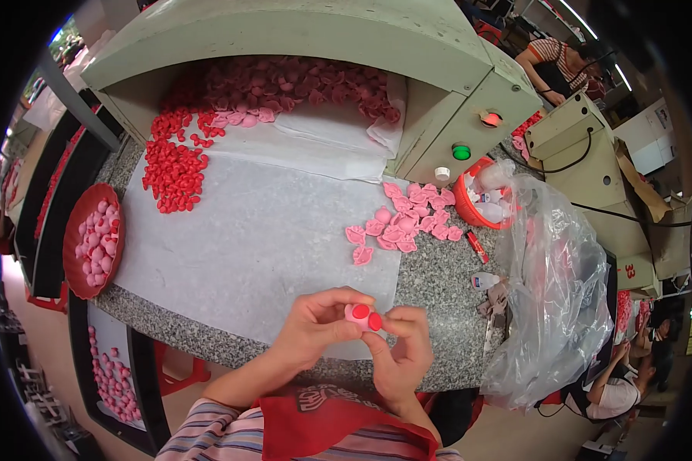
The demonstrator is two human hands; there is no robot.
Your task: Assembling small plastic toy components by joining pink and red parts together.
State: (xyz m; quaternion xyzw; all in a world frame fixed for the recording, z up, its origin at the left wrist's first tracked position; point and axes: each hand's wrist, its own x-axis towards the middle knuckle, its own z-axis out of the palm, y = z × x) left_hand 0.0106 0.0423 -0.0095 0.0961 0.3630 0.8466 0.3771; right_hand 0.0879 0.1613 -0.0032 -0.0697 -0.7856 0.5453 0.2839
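From where I stand, I see the left hand (324, 321) with its thumb and first finger pinched on a little pink piece (355, 309). The right hand (405, 344) has its thumb and finger close together too, at the other end of that piece. The piece has two round red spots. It is up in the air, over the near edge of the white sheet (238, 246). It is so small that only fingertips hold it. If they slip, I think it could fall past the near edge. If a finger pushes too hard on a red spot, the spot might come out crooked or get loose.

By the right side of the white sheet lie lots of pink shells (406, 219). A sleeve could brush them and mix them up. Past them, to the right of the sheet, are a red tube (477, 247), a tiny bottle (484, 281), a red basket (464, 201) full of bottles, and a big clear bag (557, 284). If someone pulled the bag, it could knock the tiny bottle over.

At the sheet's far left is a heap of red bits (174, 177). Left of the sheet, a red bowl (71, 238) of pink balls (98, 244) sits near the rim of the grey surface (447, 338). A bump could tip it. Behind the sheet stands a big green box (284, 34).
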